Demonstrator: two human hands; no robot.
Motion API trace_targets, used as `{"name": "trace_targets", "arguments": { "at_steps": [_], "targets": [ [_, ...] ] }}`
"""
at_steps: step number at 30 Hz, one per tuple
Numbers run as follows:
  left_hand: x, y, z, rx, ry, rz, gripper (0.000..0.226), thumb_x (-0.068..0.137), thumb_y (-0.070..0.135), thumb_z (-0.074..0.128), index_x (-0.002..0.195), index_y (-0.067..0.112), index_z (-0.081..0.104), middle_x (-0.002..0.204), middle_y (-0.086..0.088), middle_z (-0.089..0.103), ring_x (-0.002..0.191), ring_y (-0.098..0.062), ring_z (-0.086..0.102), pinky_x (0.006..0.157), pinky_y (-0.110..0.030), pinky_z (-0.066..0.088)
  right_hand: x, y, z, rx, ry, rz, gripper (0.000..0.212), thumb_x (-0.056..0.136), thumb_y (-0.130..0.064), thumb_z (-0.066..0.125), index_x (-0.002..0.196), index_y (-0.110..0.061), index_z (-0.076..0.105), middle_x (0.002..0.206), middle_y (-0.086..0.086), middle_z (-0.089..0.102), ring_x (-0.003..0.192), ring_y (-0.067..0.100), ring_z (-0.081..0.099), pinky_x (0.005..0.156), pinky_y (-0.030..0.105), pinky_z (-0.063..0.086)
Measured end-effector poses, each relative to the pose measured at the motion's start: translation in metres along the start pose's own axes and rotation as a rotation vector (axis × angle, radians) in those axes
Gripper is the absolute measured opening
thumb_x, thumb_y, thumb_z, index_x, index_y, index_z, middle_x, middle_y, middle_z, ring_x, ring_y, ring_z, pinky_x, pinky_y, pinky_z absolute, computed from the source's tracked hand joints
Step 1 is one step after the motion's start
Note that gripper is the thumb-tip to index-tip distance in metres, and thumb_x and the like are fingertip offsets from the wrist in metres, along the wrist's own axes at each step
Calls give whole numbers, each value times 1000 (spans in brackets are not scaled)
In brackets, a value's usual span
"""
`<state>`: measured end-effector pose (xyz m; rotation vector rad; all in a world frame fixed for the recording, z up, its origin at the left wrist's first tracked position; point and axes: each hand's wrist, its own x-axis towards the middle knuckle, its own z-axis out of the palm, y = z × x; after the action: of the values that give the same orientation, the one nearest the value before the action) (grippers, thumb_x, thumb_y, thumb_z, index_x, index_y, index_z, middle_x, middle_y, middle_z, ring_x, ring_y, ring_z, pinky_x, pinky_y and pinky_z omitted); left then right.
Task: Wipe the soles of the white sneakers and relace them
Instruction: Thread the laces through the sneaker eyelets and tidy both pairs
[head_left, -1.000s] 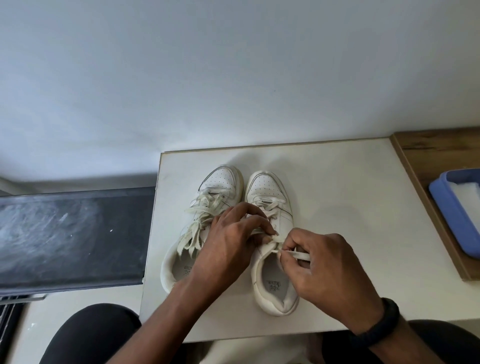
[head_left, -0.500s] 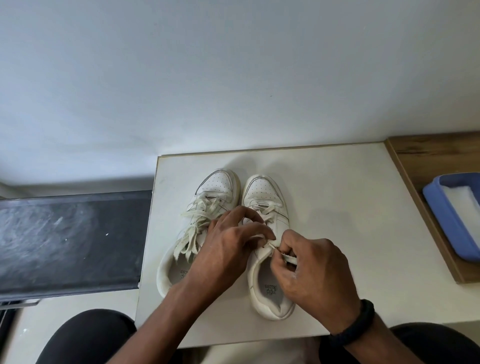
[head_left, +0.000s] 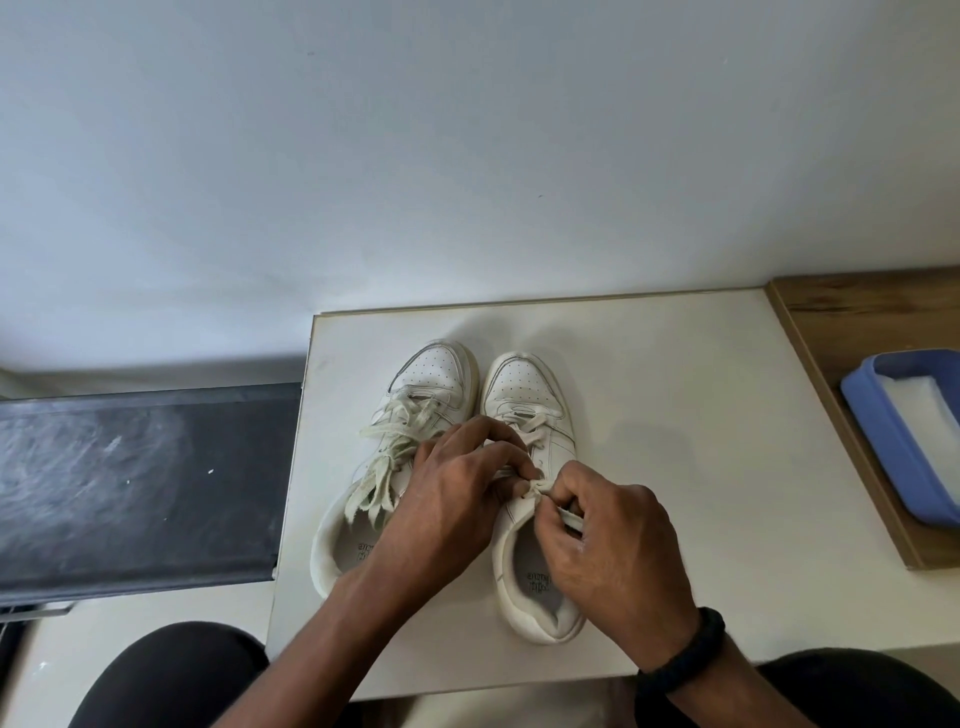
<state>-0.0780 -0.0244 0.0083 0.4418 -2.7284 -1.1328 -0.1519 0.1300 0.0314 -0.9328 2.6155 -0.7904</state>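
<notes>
- Two white perforated leather sneakers, left sneaker (head_left: 436, 371) and right sneaker (head_left: 524, 395), stand side by side on my white desk (head_left: 675, 389).
- My left hand (head_left: 457, 499): fingers pinch the right sneaker's flat white lace (head_left: 532, 487).
- My right hand (head_left: 618, 551): fingers clamp that lace's end.

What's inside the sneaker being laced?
Its insole with a printed label shows at the heel end. Further forward, the inside of the sneaker is covered by the left hand and right hand pinching the lace.
</notes>
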Motion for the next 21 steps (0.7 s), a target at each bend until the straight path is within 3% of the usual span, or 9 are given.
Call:
{"name": "trace_targets", "arguments": {
  "at_steps": [3,6,10,16,21],
  "targets": [
    [0,1,-1,23,-11,-1,19,96,37,57,103,30,73,119,13,63,119,-12,58,101,-39,38,0,1,0,-28,5,-29,24,90,-30,65,76,-30,46,52,-13,46,44,8,47,46,15,33],
    [-1,2,-2,40,-42,-3,21,96,31,55,108,32,72,123,11,61,123,-13,56,102,-40,36,1,-2,0,-91,56,-69,21,87,-30,67,77,-26,49,53,-13,45,43,10,42,45,14,28],
    [-1,2,-2,19,-32,-8,21,94,29,57,107,32,73,121,11,62,120,-14,58,102,-45,40,3,-2,-1,-101,48,-51,26,89,-36,70,77,-30,47,56,-16,46,47,10,47,46,19,35],
    [-1,1,-6,-1,-55,7,20,97,19,68,109,33,76,123,10,61,122,-15,57,104,-48,40,7,-5,-3,-181,67,-40,31,79,-35,82,73,-27,53,51,-12,46,45,9,35,48,8,10],
    [-4,6,-1,115,64,6,18,91,29,65,106,32,73,119,8,64,117,-18,61,98,-45,43,10,-3,-12,-128,-40,25,27,91,-52,65,88,-33,46,74,-14,55,69,9,54,53,14,31]
  ]
}}
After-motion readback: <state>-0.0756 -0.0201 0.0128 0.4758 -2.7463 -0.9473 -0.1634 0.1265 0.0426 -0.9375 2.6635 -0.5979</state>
